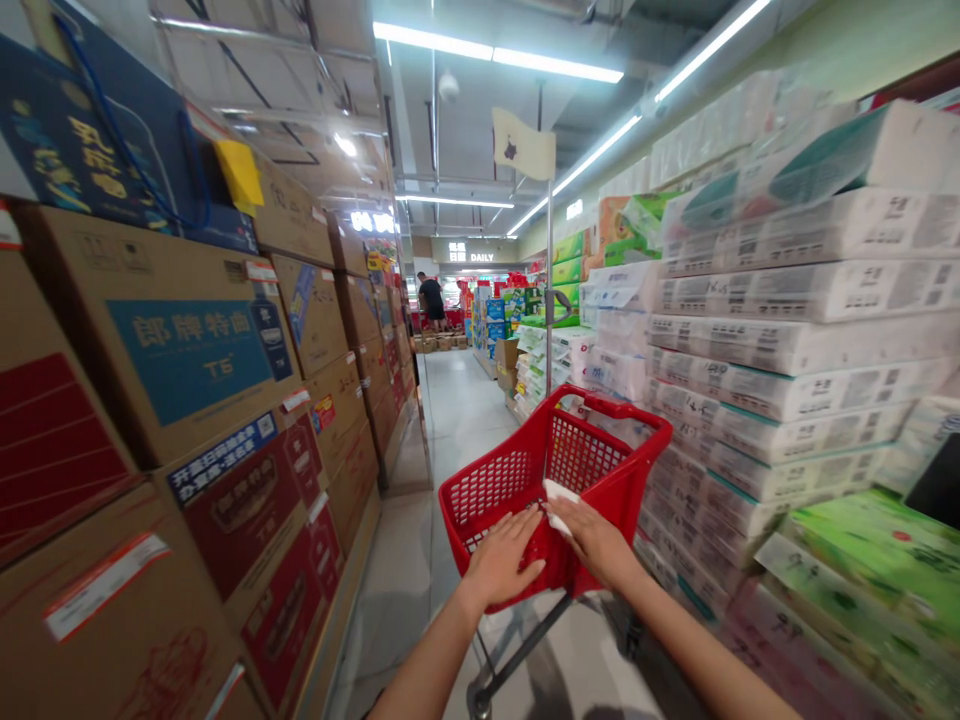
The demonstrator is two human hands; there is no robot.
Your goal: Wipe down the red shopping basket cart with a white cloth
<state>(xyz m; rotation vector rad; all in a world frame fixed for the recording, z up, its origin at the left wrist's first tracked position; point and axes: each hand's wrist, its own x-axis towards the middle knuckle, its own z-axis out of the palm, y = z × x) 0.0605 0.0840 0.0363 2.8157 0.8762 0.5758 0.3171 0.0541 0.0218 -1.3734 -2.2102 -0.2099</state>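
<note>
A red plastic shopping cart (495,485) with perforated basket walls stands right in front of me. My left hand (504,550) lies over the basket's near side, its fingers stretched out and nothing seen in them. Beside it, my right hand (596,540) presses a white cloth or tissue (559,492) against the cart, the cloth showing past the fingertips. Below the basket, the cart's grey frame (525,645) and a wheel show. Whether the left fingers touch the rim or hover just inside it, I cannot tell.
Stacked cardboard boxes (199,350) line the left. Tall stacks of white tissue packs (780,340) and green packs (885,560) flank the right. A pole (549,290) with a cream flag (523,145) rises behind the basket. A person (432,300) in dark clothes stands far down the aisle (454,400).
</note>
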